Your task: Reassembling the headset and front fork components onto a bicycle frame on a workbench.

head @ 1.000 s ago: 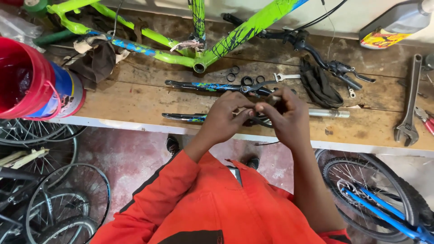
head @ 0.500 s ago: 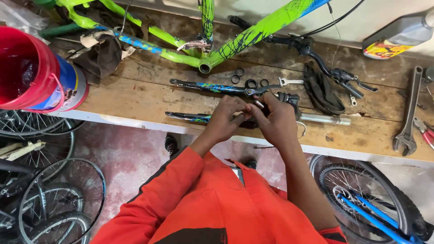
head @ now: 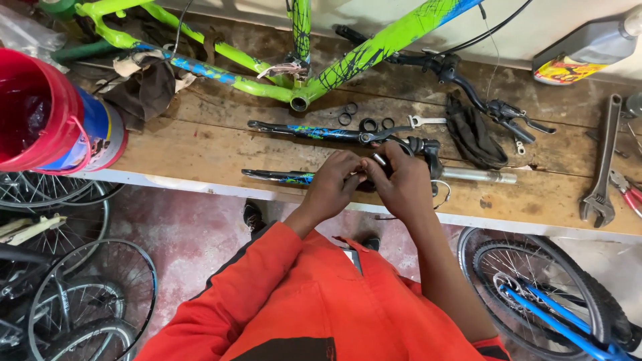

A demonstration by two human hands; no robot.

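Firstly, on the far left of the wooden workbench (head: 200, 150) we see a red bucket (head: 40, 113) lying on its side, and behind it a green bicycle frame (head: 281, 60) that stretches across the back. Below the bench, on the left, several bare wheels (head: 73, 294) lean together.

Next we come to our left hand (head: 338, 184). Its fingers (head: 351, 164) are bent closely and they pinch a small part at the crown of the suspension fork (head: 314, 154), which lies flat across the middle of the bench, with its dark legs pointing to the left. Our right hand (head: 401, 187) touches the left one; its fingers (head: 391, 157) are curled tightly on the same place, and a small silver piece shows between the two hands. What this piece is exactly, we cannot tell. Both hands are at the front edge of the bench.

Just behind the hands, some black rings (head: 364, 122) lie loose. More to the right are a black rag (head: 475, 137), handlebars with brake levers (head: 481, 93), and a large pipe wrench (head: 602, 167) near the right end.
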